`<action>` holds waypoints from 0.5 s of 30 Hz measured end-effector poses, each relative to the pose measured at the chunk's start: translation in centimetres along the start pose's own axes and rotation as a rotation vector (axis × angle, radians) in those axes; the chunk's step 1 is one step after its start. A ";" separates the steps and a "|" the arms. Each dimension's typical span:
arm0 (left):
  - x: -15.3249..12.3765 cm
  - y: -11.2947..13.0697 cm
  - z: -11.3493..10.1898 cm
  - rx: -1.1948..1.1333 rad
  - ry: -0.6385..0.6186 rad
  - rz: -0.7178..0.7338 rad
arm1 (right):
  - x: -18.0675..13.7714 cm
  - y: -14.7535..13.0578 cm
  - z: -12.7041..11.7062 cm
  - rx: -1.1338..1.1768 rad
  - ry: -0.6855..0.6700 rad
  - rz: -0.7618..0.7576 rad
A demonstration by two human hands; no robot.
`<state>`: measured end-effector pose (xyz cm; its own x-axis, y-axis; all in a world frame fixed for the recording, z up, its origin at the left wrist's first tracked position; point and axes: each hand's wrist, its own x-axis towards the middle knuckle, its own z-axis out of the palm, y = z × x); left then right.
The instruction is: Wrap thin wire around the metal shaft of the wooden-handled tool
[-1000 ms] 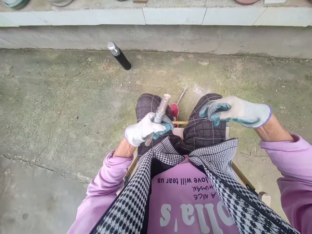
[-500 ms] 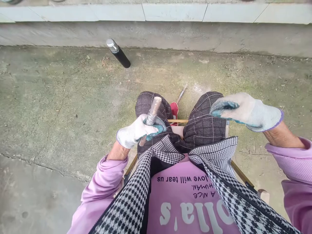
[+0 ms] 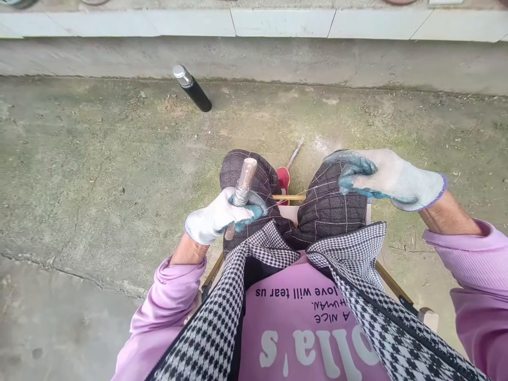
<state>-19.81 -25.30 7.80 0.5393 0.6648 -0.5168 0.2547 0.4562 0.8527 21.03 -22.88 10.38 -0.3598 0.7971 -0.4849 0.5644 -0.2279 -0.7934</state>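
Observation:
My left hand [image 3: 216, 216], in a white and teal work glove, is closed round a short wooden stick [image 3: 248, 170] above my left thigh. Thin silvery wire [image 3: 241, 196] is wound in a coil about the stick's middle. From there a fine strand runs rightward across my lap. My right hand [image 3: 383, 174], gloved alike, is over my right knee at the strand's far side. Its index finger is stretched out while the thumb and other fingers are curled, seemingly round the strand; the exact grip is hard to see.
A black flask with a silver cap [image 3: 196, 94] stands on the concrete floor [image 3: 119, 159] near a low ledge [image 3: 278, 24] edged with white tiles. A thin rod [image 3: 295, 153] lies beyond my red shoe [image 3: 283, 177]. I sit on a chair with wooden parts [image 3: 428, 317].
My right hand has shifted slightly left, and its index finger has stretched out. The stick in my left hand has moved slightly left and tilts a little more upright.

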 end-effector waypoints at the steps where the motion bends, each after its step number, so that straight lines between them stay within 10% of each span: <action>1: -0.1 0.0 -0.1 -0.002 0.001 -0.010 | 0.0 0.0 0.0 0.002 -0.006 -0.016; 11: -0.7 -1.0 -0.8 -0.057 0.063 -0.013 | 0.3 -0.1 -0.9 -0.058 -0.125 -0.164; 15: -0.9 -1.7 -1.4 -0.132 0.101 -0.037 | 0.0 0.4 -1.0 0.066 -0.192 -0.006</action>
<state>-21.84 -25.80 6.71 0.4466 0.6990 -0.5586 0.1616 0.5511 0.8187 21.99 -22.44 10.46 -0.5019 0.6785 -0.5365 0.5144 -0.2645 -0.8158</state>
